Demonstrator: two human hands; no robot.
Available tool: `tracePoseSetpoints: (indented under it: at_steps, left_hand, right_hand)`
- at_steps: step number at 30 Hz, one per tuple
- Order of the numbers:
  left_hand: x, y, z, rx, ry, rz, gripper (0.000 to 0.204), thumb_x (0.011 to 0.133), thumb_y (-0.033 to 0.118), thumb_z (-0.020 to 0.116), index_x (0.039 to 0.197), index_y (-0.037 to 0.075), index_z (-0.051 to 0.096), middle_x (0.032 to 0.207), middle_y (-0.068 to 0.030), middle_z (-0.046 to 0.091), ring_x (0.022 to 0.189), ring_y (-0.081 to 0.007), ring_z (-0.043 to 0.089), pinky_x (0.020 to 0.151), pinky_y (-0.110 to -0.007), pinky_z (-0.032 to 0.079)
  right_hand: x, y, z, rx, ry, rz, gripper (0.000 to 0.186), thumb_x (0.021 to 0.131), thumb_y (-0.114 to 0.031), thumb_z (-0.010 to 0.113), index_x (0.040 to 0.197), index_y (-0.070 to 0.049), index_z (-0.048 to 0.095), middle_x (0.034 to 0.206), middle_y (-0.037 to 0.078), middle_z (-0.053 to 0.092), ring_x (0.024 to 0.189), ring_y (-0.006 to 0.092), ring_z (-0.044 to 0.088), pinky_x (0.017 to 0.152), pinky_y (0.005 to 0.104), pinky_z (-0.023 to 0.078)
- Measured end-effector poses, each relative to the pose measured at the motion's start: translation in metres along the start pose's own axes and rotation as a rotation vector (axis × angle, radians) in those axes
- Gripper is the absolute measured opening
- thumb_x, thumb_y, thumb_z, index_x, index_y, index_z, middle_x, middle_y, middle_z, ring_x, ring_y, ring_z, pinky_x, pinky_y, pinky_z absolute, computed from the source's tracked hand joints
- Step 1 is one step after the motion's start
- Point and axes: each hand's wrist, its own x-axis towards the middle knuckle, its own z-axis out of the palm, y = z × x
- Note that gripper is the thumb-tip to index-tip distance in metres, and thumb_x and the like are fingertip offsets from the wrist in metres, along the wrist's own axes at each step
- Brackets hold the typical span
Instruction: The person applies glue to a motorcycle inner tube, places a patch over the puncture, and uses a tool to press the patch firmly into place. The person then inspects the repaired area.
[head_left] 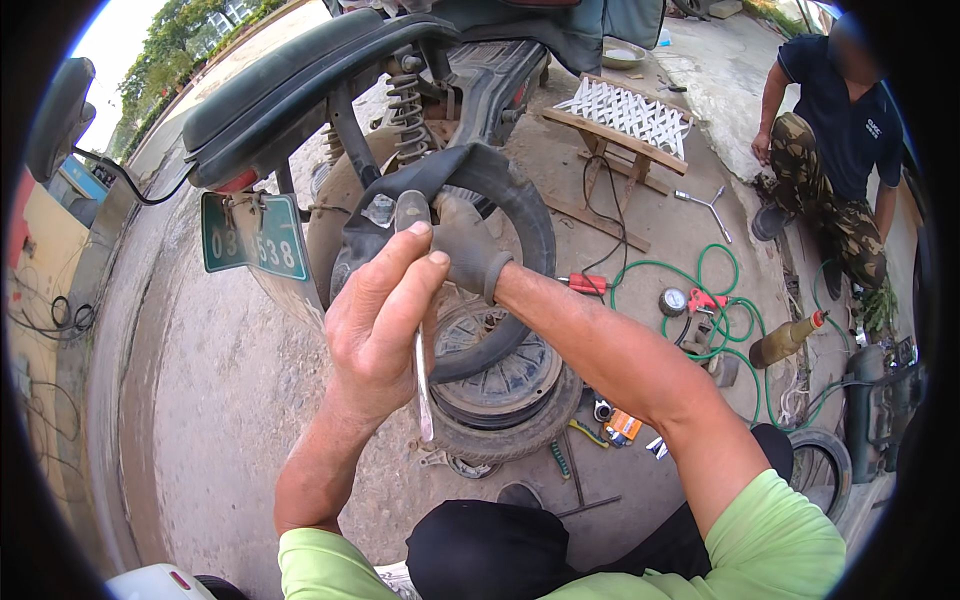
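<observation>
A limp black inner tube (528, 215) hangs in a loop in front of me, its lower part over a wheel (515, 375) with its tire (510, 440) lying flat on the ground. My right hand (468, 240), in a dark grey glove, is closed on the tube's near left part. Close beside it, my bare left hand (375, 315) is wrapped round a metal tire lever (421, 385). The lever stands nearly upright, its rounded flat end at the top near the tube and its silver tip pointing down. My left palm is turned away, so part of the grip is hidden.
A motorcycle's rear rack (290, 95) and green plate (255, 237) rise ahead. A wooden stool (630, 130) stands beyond, right of it. Rightward lie a green hose (735, 300), pressure gauge (672, 301), cross wrench (708, 208), and bottle (787, 340). Another person (835, 130) sits far right.
</observation>
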Motion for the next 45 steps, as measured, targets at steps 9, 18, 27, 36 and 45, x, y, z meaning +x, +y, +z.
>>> tracePoseSetpoints:
  at_steps: [9,18,27,36,45]
  left_hand:
    - [0.008,-0.012,-0.003,-0.262,0.210,-0.159,0.025,0.108,0.005,0.060,0.132,-0.001,0.064,0.135,-0.0250,0.066,0.108,-0.0252,0.074,0.086,-0.033,0.064]
    - [0.001,-0.021,0.007,-0.289,0.245,-0.188,0.025,0.107,0.002,0.061,0.131,-0.002,0.066,0.134,-0.0214,0.067,0.102,-0.0229,0.074,0.086,-0.030,0.063]
    - [0.001,-0.009,0.004,-0.288,0.142,-0.155,0.023,0.108,0.003,0.060,0.130,0.000,0.067,0.131,-0.0234,0.068,0.096,-0.0196,0.074,0.082,-0.031,0.063]
    - [0.001,0.001,0.004,-0.256,0.068,-0.129,0.025,0.103,0.000,0.066,0.129,0.000,0.067,0.129,-0.0196,0.071,0.109,-0.0293,0.073,0.093,-0.036,0.058]
    - [-0.020,-0.020,0.000,-0.179,0.041,-0.197,0.027,0.108,0.004,0.060,0.135,0.002,0.064,0.135,-0.0224,0.067,0.110,-0.0261,0.072,0.091,-0.033,0.060]
  right_hand:
    - [0.014,0.026,0.003,0.241,-0.056,-0.014,0.031,0.101,-0.015,0.071,0.126,0.003,0.068,0.112,0.010,0.077,0.099,0.0157,0.070,0.088,0.0342,0.057]
    - [0.011,0.019,-0.004,0.209,-0.137,-0.013,0.035,0.103,-0.020,0.072,0.129,0.003,0.065,0.117,0.009,0.074,0.107,0.0143,0.067,0.095,0.0336,0.055]
    - [0.009,0.023,-0.006,0.154,-0.104,-0.138,0.030,0.099,-0.014,0.075,0.123,0.002,0.067,0.110,0.008,0.076,0.100,0.0151,0.070,0.090,0.0330,0.057]
    - [0.007,0.027,-0.012,0.037,-0.088,-0.136,0.038,0.096,-0.017,0.078,0.127,0.001,0.065,0.120,0.016,0.074,0.109,0.0226,0.070,0.099,0.0380,0.054]
    - [0.013,0.040,-0.006,-0.014,-0.116,-0.111,0.046,0.098,-0.022,0.078,0.132,0.004,0.062,0.125,0.015,0.073,0.114,0.0212,0.069,0.104,0.0382,0.052]
